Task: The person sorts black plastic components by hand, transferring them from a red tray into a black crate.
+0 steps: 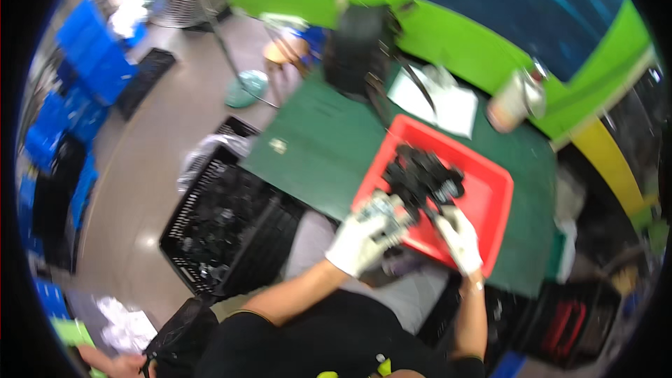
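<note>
Head view shows the left hand (364, 239) curled around greyish pieces (381, 210), the right hand (459, 236) at black parts (418, 175), grip unclear.

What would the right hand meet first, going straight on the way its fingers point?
Probably the black pile in the red tray, just beyond the right hand; blur leaves any gap unclear.

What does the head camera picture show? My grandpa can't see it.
A person's white-gloved left hand and right hand are at a red tray holding a pile of black parts. The tray sits on a green table; a black bag is near the far edge.
</note>
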The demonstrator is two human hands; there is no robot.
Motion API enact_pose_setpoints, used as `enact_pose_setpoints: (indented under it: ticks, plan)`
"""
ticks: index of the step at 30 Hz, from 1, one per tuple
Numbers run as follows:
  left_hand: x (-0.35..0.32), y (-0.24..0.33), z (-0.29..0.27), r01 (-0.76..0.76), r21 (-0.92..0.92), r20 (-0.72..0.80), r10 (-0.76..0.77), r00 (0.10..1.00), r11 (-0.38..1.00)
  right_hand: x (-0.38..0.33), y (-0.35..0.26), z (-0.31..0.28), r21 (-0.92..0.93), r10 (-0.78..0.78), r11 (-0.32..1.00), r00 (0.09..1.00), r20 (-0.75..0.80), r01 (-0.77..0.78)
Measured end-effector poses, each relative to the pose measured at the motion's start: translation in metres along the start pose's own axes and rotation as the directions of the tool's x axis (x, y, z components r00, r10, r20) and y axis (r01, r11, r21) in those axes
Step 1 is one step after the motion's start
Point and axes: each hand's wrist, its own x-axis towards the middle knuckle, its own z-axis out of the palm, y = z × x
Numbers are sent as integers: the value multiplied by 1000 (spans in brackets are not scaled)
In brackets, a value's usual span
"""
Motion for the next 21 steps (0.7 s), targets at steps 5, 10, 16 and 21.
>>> enact_pose_setpoints:
  ticks: [5, 10, 16, 21]
  plan:
    - [11, 2, 6, 37, -159, 23, -34, 999, 987, -12, -15, 23, 352, 25, 936, 999, -27, -14]
    - [16, -12, 14, 74, -224, -34, -84, 996, 972, -24, -14, 30, 143, -47, 987, 981, -189, 75]
    - [17, -25, 5, 97, -228, -25, -106, 994, 969, -37, -34, 44, -211, -296, 948, 906, -303, 239]
    - [19, -26, 8, 107, -205, -53, -120, 991, 973, -37, -37, 46, -297, -330, 924, 896, -298, 242]
